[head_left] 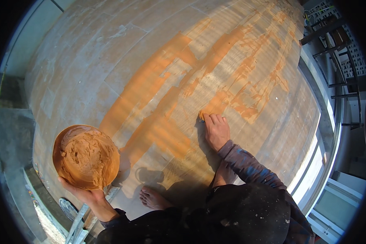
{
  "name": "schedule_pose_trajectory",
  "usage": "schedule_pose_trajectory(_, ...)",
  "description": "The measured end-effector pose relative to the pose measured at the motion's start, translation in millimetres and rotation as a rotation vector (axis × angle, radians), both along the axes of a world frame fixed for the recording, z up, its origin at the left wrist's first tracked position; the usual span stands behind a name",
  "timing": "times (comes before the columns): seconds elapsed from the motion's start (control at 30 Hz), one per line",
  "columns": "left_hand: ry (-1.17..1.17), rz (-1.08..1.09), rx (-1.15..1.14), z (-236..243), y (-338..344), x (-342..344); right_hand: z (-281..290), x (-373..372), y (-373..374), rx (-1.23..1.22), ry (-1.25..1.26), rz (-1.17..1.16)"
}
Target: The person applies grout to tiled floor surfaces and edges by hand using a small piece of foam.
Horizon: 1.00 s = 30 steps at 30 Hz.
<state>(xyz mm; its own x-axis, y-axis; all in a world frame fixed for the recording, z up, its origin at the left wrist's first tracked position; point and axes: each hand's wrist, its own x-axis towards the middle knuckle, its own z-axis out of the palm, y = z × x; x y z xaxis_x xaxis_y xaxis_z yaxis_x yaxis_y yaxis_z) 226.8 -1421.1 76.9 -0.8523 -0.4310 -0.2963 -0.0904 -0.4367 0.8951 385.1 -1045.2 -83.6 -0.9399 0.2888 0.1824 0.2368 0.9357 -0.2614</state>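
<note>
Floor point(89, 61): tiled, streaked across middle and right; best worked, I judge, in short overlapping passes along the joints. Paste point(144, 77): orange-brown, in long bands and broken patches beyond my feet point(154, 198); ridges should be drawn flat while soft. Bowl point(75, 179): round, at my left, well stocked with more paste; carrying it level and near the work should limit drips. Left hand point(83, 193): cupped under the bowl's near side, thumb against the outer wall. Right hand point(216, 132): fingers drawn together, pinching the tool down at a patch's near edge; even pressure and a low angle should serve. Tool point(201, 116): small, a bit of blue showing. Obscured: dark furniture point(343, 61) at the right rim, hard to sort; right foot, partly behind my sleeve; left fingers, under the bowl; tool's edge, covered, its contact uncertain.
</note>
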Motion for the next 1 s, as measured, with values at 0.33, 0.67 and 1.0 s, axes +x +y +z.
schedule_pose_trajectory(0.33,0.013,-0.018,0.073,5.5,-14.9,-0.9,19.8,-31.6,-25.4,-0.580,0.041,-0.087)
schedule_pose_trajectory(0.67,-0.033,-0.054,0.101,-11.6,6.3,-40.3,-22.3,-298.5,121.7,-0.056,0.140,-0.161)
schedule_pose_trajectory(1.0,-0.055,0.030,-0.010,-16.0,30.5,-46.1,-0.7,-174.1,-80.8,-0.750,0.090,0.320)
